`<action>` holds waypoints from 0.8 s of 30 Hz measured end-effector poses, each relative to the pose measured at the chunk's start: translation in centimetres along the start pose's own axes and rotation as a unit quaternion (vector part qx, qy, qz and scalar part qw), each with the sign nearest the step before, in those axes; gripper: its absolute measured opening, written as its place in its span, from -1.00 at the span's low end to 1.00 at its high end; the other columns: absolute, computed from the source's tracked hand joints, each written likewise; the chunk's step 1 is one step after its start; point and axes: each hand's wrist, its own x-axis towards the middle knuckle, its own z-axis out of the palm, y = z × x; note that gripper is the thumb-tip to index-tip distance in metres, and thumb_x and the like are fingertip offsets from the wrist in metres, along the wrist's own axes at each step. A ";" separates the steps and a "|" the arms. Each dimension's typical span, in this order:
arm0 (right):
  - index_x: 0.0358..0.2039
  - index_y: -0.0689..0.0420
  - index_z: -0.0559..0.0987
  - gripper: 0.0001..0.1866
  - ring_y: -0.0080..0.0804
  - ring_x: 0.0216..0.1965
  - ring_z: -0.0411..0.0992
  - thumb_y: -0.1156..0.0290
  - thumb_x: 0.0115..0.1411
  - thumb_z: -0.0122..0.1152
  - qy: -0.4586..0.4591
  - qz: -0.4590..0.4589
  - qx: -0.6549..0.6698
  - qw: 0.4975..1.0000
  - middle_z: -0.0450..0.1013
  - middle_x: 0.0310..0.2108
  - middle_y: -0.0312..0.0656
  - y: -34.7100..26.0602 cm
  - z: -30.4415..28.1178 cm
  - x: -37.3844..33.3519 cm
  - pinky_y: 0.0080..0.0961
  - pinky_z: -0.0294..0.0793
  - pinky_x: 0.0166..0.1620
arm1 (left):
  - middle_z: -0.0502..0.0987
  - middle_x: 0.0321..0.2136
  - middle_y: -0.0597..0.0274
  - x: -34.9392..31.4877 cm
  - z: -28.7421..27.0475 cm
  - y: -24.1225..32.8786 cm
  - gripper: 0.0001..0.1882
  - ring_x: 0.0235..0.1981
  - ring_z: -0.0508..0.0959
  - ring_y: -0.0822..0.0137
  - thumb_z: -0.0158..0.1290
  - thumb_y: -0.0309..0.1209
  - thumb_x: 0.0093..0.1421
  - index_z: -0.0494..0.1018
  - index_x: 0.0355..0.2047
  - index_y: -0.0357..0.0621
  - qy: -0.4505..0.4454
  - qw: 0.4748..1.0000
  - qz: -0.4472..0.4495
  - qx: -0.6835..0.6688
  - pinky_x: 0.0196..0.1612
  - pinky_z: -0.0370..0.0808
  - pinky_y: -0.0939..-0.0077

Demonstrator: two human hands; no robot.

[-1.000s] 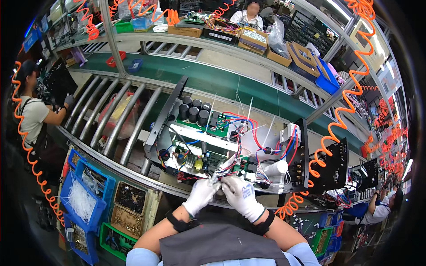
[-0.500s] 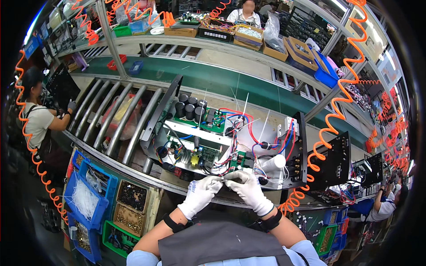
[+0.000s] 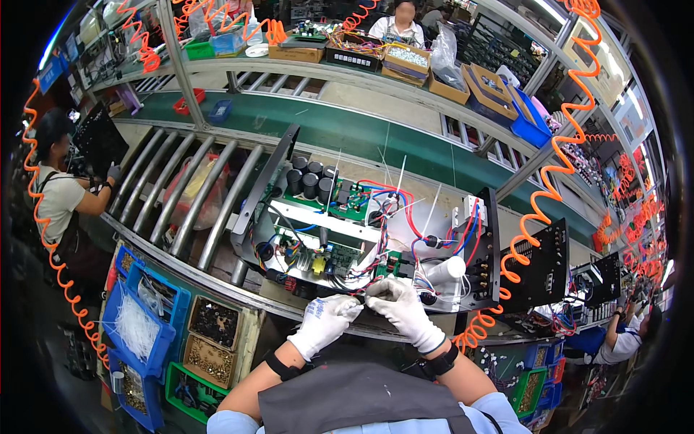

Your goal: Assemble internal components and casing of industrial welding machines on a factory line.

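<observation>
An open metal equipment chassis (image 3: 370, 233) lies in front of me, filled with circuit boards, black capacitors (image 3: 311, 183), a white cylinder (image 3: 447, 270) and red, blue and black wires. At its near edge my left hand (image 3: 331, 317), in a white glove, is closed with the fingertips pinched together. Close by on its right, my gloved right hand (image 3: 401, 307) is closed too, thumb against the bent fingers. Thin wires run to the spot between the fingertips. Whatever each hand pinches is too small and covered to make out. A white cable tie (image 3: 431, 207) sticks up from the wiring.
Metal rollers (image 3: 189, 192) lie left of the chassis. Blue bins (image 3: 137, 329) with white cable ties and boxes of screws (image 3: 210, 356) stand at lower left. An orange coiled hose (image 3: 538, 210) hangs on the right, before another black panel (image 3: 538, 271). Co-workers stand left, right and across.
My fingertips have come slightly apart, the right hand's a little raised. The left hand stays almost in place. The chassis looks barely shifted.
</observation>
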 end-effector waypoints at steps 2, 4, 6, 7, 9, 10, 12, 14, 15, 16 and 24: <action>-0.24 0.20 0.56 -0.87 -0.74 -0.39 0.33 0.52 0.19 0.26 -0.017 0.024 -0.061 0.998 0.46 -0.37 -0.41 -0.1 -0.1 -0.1 -0.73 0.34 -0.32 | 0.64 -0.37 0.15 0.0 -0.2 0.3 -0.73 -0.35 0.63 0.38 0.07 -0.59 0.03 0.60 -0.22 -0.19 -0.004 1.000 0.002 -0.004 -0.24 0.51 0.54; -0.23 0.20 0.56 -0.86 -0.75 -0.41 0.32 0.53 0.18 0.26 -0.006 0.008 0.000 1.000 0.45 -0.38 -0.43 -0.1 -0.2 0.0 -0.73 0.33 -0.34 | 0.64 -0.37 0.15 0.0 -0.4 0.5 -0.71 -0.35 0.62 0.38 0.05 -0.61 0.01 0.60 -0.23 -0.19 -0.011 1.000 -0.010 -0.002 -0.24 0.51 0.54; -0.23 0.20 0.56 -0.85 -0.76 -0.42 0.31 0.53 0.18 0.26 -0.007 0.000 0.040 0.999 0.44 -0.39 -0.44 0.0 -0.3 0.2 -0.74 0.32 -0.36 | 0.64 -0.37 0.16 0.1 -0.4 0.6 -0.70 -0.35 0.62 0.37 0.04 -0.62 0.01 0.60 -0.23 -0.19 -0.014 1.000 -0.009 0.006 -0.25 0.51 0.54; -0.22 0.20 0.56 -0.85 -0.76 -0.43 0.30 0.54 0.17 0.26 -0.011 -0.001 0.047 0.999 0.44 -0.39 -0.44 0.1 -0.4 0.2 -0.74 0.31 -0.37 | 0.64 -0.36 0.16 0.1 -0.4 0.6 -0.70 -0.35 0.62 0.37 0.04 -0.63 0.00 0.60 -0.23 -0.19 -0.015 1.000 -0.008 0.010 -0.25 0.51 0.54; -0.22 0.20 0.56 -0.84 -0.77 -0.44 0.30 0.54 0.17 0.26 -0.012 -0.001 0.053 0.999 0.44 -0.40 -0.43 0.2 -0.5 0.4 -0.74 0.31 -0.38 | 0.64 -0.36 0.16 0.0 -0.4 0.5 -0.70 -0.35 0.63 0.36 0.03 -0.63 0.00 0.60 -0.23 -0.20 -0.013 1.000 -0.017 0.011 -0.24 0.51 0.54; -0.22 0.20 0.56 -0.84 -0.77 -0.44 0.30 0.54 0.16 0.26 -0.009 0.000 0.053 0.999 0.44 -0.40 -0.43 0.3 -0.5 0.4 -0.74 0.31 -0.38 | 0.64 -0.36 0.16 0.0 -0.3 0.5 -0.69 -0.34 0.63 0.36 0.03 -0.63 0.00 0.60 -0.23 -0.20 -0.012 1.000 -0.021 0.011 -0.24 0.51 0.54; -0.24 0.23 0.56 -0.85 -0.72 -0.44 0.34 0.54 0.16 0.28 0.000 0.001 0.072 0.997 0.45 -0.41 -0.39 0.4 -0.5 0.5 -0.72 0.35 -0.38 | 0.64 -0.35 0.15 0.0 -0.2 0.4 -0.69 -0.33 0.64 0.35 0.04 -0.63 -0.01 0.59 -0.23 -0.21 -0.009 1.000 -0.010 0.015 -0.22 0.52 0.53; -0.29 0.28 0.57 -0.86 -0.64 -0.44 0.43 0.52 0.15 0.30 0.001 0.004 0.119 0.993 0.49 -0.43 -0.29 0.3 -0.6 0.6 -0.67 0.43 -0.35 | 0.64 -0.34 0.14 -0.1 -0.2 0.3 -0.69 -0.31 0.64 0.34 0.05 -0.63 -0.01 0.60 -0.23 -0.21 -0.004 1.000 -0.007 0.016 -0.21 0.52 0.52; -0.28 0.28 0.56 -0.85 -0.64 -0.44 0.43 0.52 0.15 0.30 0.000 -0.001 0.082 0.997 0.49 -0.43 -0.30 0.3 -0.7 0.6 -0.68 0.43 -0.35 | 0.64 -0.34 0.13 -0.1 -0.2 0.3 -0.70 -0.31 0.65 0.33 0.06 -0.63 -0.01 0.60 -0.23 -0.21 -0.002 1.000 -0.008 0.015 -0.21 0.53 0.51; -0.28 0.28 0.56 -0.84 -0.65 -0.44 0.43 0.52 0.14 0.30 -0.009 -0.005 0.052 0.999 0.48 -0.43 -0.30 0.2 -0.7 0.6 -0.68 0.43 -0.35 | 0.64 -0.34 0.12 -0.1 -0.2 0.3 -0.70 -0.30 0.65 0.32 0.07 -0.63 -0.02 0.60 -0.23 -0.21 0.001 1.000 -0.009 0.014 -0.21 0.53 0.51; -0.24 0.21 0.57 -0.87 -0.74 -0.46 0.31 0.50 0.20 0.24 -0.054 0.015 -0.066 0.996 0.41 -0.45 -0.42 0.1 -0.4 0.0 -0.71 0.32 -0.40 | 0.65 -0.35 0.09 0.0 -0.2 0.8 -0.78 -0.31 0.66 0.25 0.13 -0.53 0.07 0.60 -0.23 -0.21 0.007 1.000 0.001 0.026 -0.22 0.54 0.48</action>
